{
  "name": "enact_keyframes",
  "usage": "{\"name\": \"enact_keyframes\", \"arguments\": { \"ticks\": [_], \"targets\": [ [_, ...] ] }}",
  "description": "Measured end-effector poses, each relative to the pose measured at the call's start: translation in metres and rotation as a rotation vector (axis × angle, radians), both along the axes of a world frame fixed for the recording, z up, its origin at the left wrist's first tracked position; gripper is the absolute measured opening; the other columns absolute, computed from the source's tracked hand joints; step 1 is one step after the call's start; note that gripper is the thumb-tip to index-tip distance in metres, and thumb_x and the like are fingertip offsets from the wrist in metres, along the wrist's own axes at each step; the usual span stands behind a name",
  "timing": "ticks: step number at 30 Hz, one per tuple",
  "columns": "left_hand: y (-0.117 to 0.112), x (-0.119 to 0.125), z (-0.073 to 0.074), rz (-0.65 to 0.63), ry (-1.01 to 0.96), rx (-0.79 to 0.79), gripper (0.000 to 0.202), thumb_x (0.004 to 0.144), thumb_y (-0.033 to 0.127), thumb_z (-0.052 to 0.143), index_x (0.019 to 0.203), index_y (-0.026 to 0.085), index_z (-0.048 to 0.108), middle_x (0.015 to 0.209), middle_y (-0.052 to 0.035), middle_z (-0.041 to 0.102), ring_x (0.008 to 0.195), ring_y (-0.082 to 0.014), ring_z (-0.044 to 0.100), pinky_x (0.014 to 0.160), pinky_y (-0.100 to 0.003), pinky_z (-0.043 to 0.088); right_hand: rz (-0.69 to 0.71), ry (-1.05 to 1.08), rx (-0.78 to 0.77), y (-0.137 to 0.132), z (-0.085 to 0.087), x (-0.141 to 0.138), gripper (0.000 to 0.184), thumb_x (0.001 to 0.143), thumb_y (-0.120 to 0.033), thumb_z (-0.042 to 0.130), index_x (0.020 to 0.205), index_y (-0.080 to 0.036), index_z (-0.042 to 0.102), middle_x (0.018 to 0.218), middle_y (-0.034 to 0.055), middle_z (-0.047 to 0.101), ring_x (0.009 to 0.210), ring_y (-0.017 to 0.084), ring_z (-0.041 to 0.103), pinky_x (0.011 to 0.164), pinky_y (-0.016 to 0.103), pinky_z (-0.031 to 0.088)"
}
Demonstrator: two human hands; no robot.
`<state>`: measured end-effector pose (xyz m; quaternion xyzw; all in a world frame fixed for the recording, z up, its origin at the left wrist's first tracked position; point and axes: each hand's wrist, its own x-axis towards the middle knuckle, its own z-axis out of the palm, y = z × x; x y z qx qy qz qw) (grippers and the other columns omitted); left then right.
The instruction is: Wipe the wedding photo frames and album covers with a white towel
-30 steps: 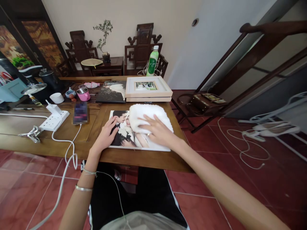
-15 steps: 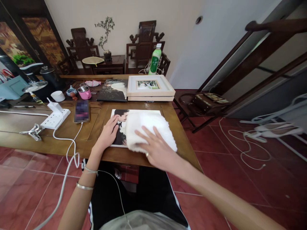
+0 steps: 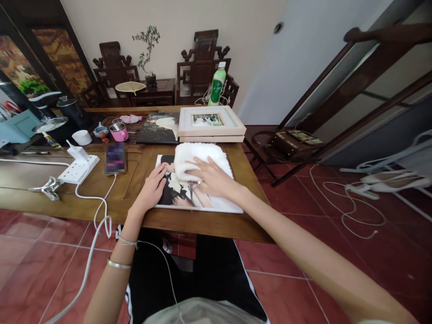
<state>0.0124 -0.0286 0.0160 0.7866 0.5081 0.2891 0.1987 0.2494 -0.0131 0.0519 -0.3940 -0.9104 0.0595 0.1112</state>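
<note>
A glossy photo panel, with a person in dark clothes and a bouquet pictured on it, lies flat near the table's front edge. My left hand rests with outstretched fingers on its left side. On the upper right part of the panel is a fluffy white cloth. My right hand has this cloth under its fingers and bears down on it; the thumb is mostly hidden. The cloth covers part of the picture, while its lower strip shows.
Behind the panel sit a dark photo panel, pale wooden frames and a green bottle. To the left are a phone, a power strip with cables, a pink mug and a silver object.
My right hand has slid the white cloth up and slightly left across the photo panel, uncovering its lower right part. My left hand has stayed in place.
</note>
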Motion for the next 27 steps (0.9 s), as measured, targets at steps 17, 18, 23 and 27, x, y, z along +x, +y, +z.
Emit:
{"name": "enact_keyframes", "arguments": {
  "ticks": [17,18,23,27],
  "targets": [
    [0.000,0.002,0.001,0.006,-0.019,0.018,0.048,0.094,0.027,0.032,0.139,0.014,0.044,0.150,-0.0095,0.037,0.142,-0.0211,0.027,0.117,-0.042,0.022,0.119,0.033,-0.076,-0.125,0.003,-0.011,0.056,0.066,0.000,0.047,0.112,-0.023,0.069,0.149,0.0082,0.039,0.141,0.036,0.020,0.110,0.065,0.013],
    [-0.001,0.001,0.002,0.004,-0.017,0.017,0.048,0.094,0.027,0.032,0.139,0.014,0.044,0.150,-0.0095,0.037,0.142,-0.0214,0.027,0.117,-0.043,0.023,0.134,0.037,-0.089,-0.130,0.003,-0.010,0.056,0.065,-0.001,0.047,0.110,-0.024,0.069,0.149,0.0073,0.039,0.140,0.035,0.021,0.111,0.064,0.014],
    [0.001,0.000,0.001,-0.014,-0.006,0.023,0.048,0.094,0.027,0.032,0.140,0.018,0.043,0.151,-0.0075,0.036,0.142,-0.0210,0.026,0.118,-0.043,0.020,0.092,0.012,-0.101,-0.090,0.006,-0.007,0.061,0.064,0.000,0.047,0.118,-0.022,0.065,0.148,0.0063,0.040,0.141,0.032,0.022,0.112,0.061,0.014],
    [0.002,-0.001,0.000,-0.010,0.005,0.009,0.050,0.094,0.029,0.032,0.140,0.011,0.042,0.152,-0.0114,0.034,0.142,-0.0218,0.025,0.118,-0.040,0.018,-0.003,-0.025,-0.086,-0.028,0.013,-0.013,0.066,0.068,0.001,0.045,0.130,-0.018,0.056,0.149,0.0103,0.038,0.141,0.034,0.022,0.110,0.065,0.017]
  ]
}}
